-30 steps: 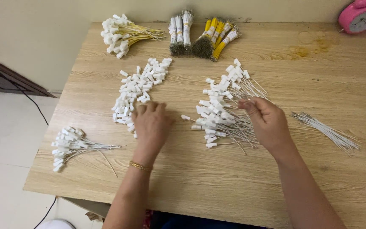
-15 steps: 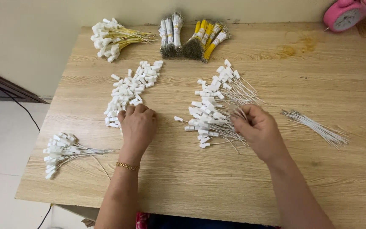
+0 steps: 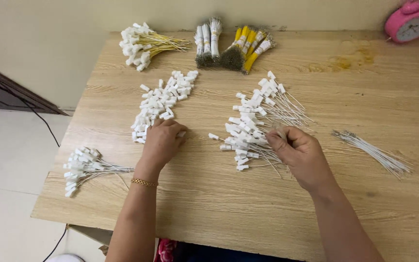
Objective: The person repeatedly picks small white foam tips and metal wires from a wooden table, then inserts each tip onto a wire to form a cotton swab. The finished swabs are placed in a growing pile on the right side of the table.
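My left hand (image 3: 162, 141) rests palm down at the near end of a heap of small loose white plastic pieces (image 3: 161, 101), fingertips touching them. My right hand (image 3: 300, 154) pinches thin wires at the right side of a spread pile of white-tipped wires (image 3: 254, 121). Whether the left fingers grip a piece is hidden under the hand.
A bundle of white-tipped wires (image 3: 84, 168) lies at the wooden table's (image 3: 248, 204) left edge, bare thin wires (image 3: 372, 151) at the right. At the back are a yellow-wired bundle (image 3: 144, 44), tied wire bunches (image 3: 231, 46) and a pink alarm clock (image 3: 410, 22).
The left hand has slid slightly toward the loose white pieces. The right hand has drawn back and closed its fingers on wires at the pile's edge.
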